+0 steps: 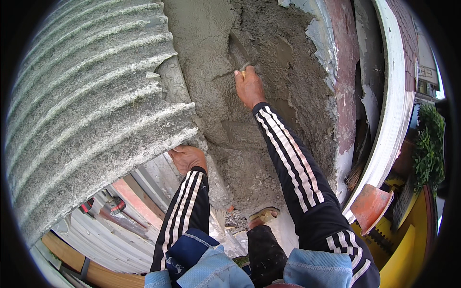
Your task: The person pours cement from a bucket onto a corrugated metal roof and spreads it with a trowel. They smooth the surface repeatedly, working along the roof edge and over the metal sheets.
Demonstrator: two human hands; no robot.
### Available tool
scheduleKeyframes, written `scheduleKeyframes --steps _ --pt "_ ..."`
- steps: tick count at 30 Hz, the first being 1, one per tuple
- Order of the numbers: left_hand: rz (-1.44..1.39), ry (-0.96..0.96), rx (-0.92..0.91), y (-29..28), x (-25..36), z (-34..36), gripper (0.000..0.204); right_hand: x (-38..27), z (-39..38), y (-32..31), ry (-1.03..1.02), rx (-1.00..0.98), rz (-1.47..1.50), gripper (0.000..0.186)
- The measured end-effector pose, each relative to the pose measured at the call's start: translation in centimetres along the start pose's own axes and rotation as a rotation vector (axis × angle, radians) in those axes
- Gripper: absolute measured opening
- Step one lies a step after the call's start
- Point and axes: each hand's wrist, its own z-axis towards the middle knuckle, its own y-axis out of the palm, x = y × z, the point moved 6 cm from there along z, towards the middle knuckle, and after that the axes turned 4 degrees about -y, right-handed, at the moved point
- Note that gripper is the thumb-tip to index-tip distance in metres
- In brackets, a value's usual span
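**Trowel pressed to wet wall**

The right hand (249, 86) reached up on a straightened arm, its fingers wrapped tight round the handle of a trowel (238, 48) whose blade lay flat against the grey wet plaster (269, 120) on the wall. The left hand (187, 158), arm bent, gripped the lower edge of the corrugated roofing sheet (96, 110), fingers curled under it.

Bright, even daylight, soft shadows, sharp focus; fisheye bends edges, black rim.
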Motion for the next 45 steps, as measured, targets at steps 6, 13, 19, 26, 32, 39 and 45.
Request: scheduleKeyframes --steps 6,13,19,26,32,39,45 --pt "-0.094 0.049 -0.059 0.1 -0.1 0.3 0.061 -2.0 5.0 -1.2 0.078 0.03 -0.034 0.04" --pt "-0.078 0.096 0.033 0.8 -0.7 0.1 0.061 -3.5 6.6 -5.0 0.115 0.086 0.2 0.036" --pt "-0.081 0.174 0.022 2.3 -1.5 0.4 0.064 -3.9 3.1 -6.6 0.007 0.257 0.26 0.03" --pt "-0.043 0.143 0.074 2.4 -2.0 0.3 0.067 -5.9 10.6 -0.5 0.146 -0.007 0.021 0.043" --pt "-0.045 0.131 0.05 0.9 -0.8 0.0 0.063 -4.9 9.1 -3.7 0.132 0.114 0.174 0.04" --pt "-0.054 0.117 0.049 0.5 -0.6 -0.1 0.06 -3.9 -3.4 -2.9 0.103 -0.029 0.438 0.024" --pt "-0.08 0.089 0.009 0.7 -0.9 0.2 0.059 -4.1 -4.2 1.8 0.03 -0.302 0.176 0.031"
